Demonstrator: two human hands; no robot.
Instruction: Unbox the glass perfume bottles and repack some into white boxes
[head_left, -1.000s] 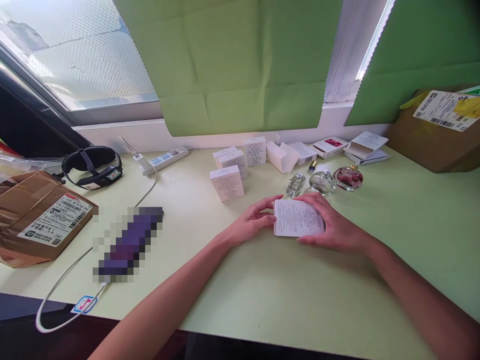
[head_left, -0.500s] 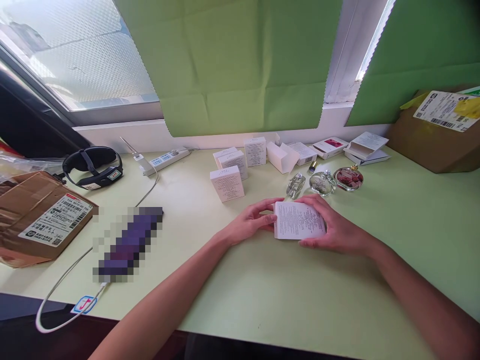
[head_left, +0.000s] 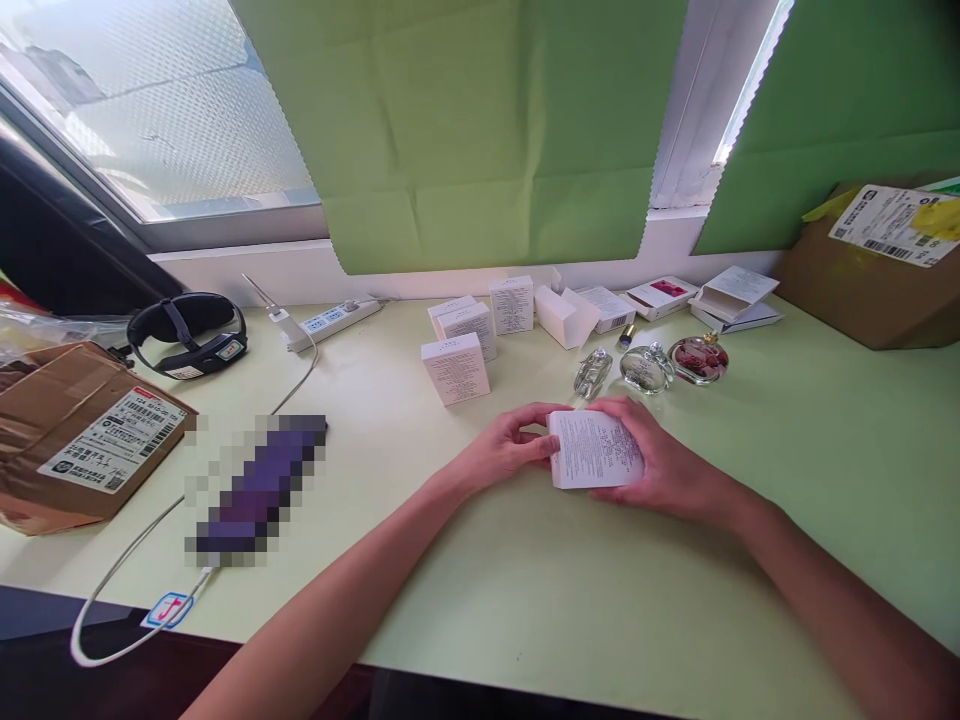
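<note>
A small white printed carton (head_left: 596, 450) is held between both hands over the desk. My left hand (head_left: 517, 447) is closed on its left end, thumb against the near edge. My right hand (head_left: 652, 455) wraps round its right end, with some fingers hidden behind it. Just beyond the hands lie a clear glass bottle (head_left: 593, 373), a round glass bottle (head_left: 646, 368) and a round bottle with a dark red picture (head_left: 699, 359). Left of these, several white cartons stand upright, the nearest one (head_left: 455, 370) showing printed text.
Flat white boxes (head_left: 664, 296) lie along the back by the wall. A brown cardboard box (head_left: 862, 270) sits at the far right, another (head_left: 90, 440) at the left. A power strip (head_left: 337, 322), a black headset (head_left: 187, 337) and a blurred phone (head_left: 262, 485) with a white cable occupy the left side.
The white carton has come slightly nearer and tilted a little in my hands. My right hand has slid further round its right end.
</note>
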